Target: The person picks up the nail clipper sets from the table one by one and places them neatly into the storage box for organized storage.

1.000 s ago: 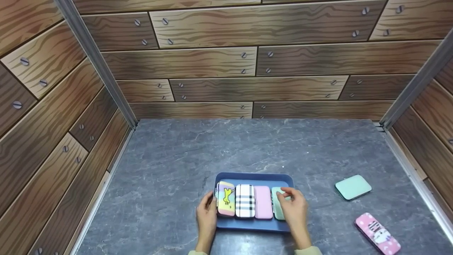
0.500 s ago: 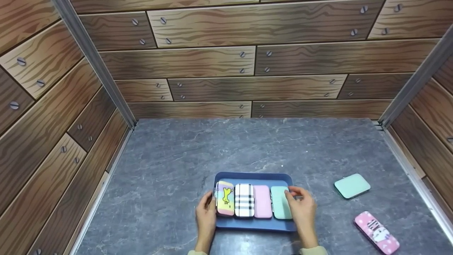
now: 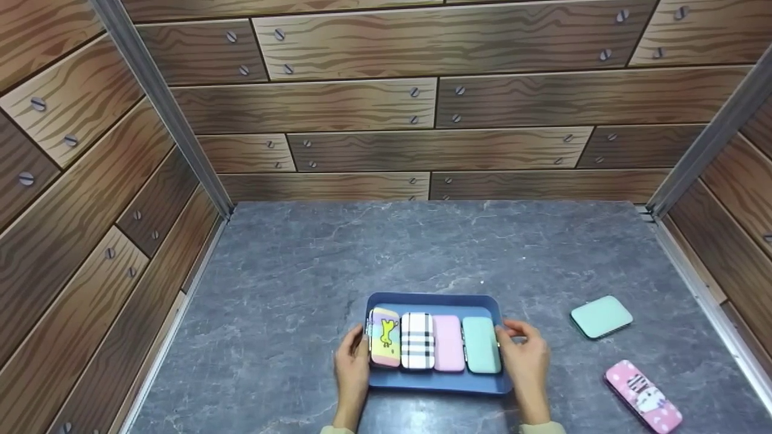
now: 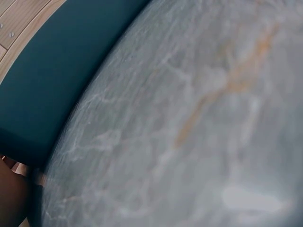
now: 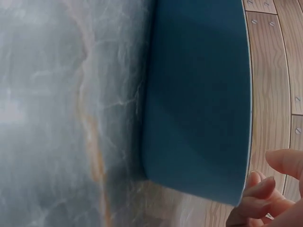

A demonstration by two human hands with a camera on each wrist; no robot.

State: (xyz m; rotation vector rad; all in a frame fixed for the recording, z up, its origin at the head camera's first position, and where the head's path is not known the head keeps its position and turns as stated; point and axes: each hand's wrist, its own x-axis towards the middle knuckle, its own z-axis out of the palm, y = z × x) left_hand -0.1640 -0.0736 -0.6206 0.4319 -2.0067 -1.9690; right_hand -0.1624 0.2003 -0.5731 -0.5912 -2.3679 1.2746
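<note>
A blue tray (image 3: 431, 383) holds a row of small rounded cases. From left to right they are a yellow-and-purple giraffe case (image 3: 386, 337), a black-and-white plaid case (image 3: 417, 341), a plain pink case (image 3: 449, 343) and a mint case (image 3: 482, 345). My left hand (image 3: 351, 367) grips the tray's left wall, thumb by the giraffe case; only a bit of it shows in the left wrist view. At the right rim is my right hand (image 3: 526, 358), with nothing between thumb and fingers. In the right wrist view its thumb (image 5: 284, 161) stands apart from the fingers beside the tray corner.
Another mint case (image 3: 602, 317) lies on the grey marbled table (image 3: 301, 259) right of the tray. In front of it, a pink polka-dot case (image 3: 643, 396) with a cartoon figure lies at a slant. Wood-patterned panels (image 3: 386, 108) enclose the table's back and sides.
My right hand has moved right, off the mint case in the tray to the right rim, so that case now shows whole. My left hand has stayed at the left wall.
</note>
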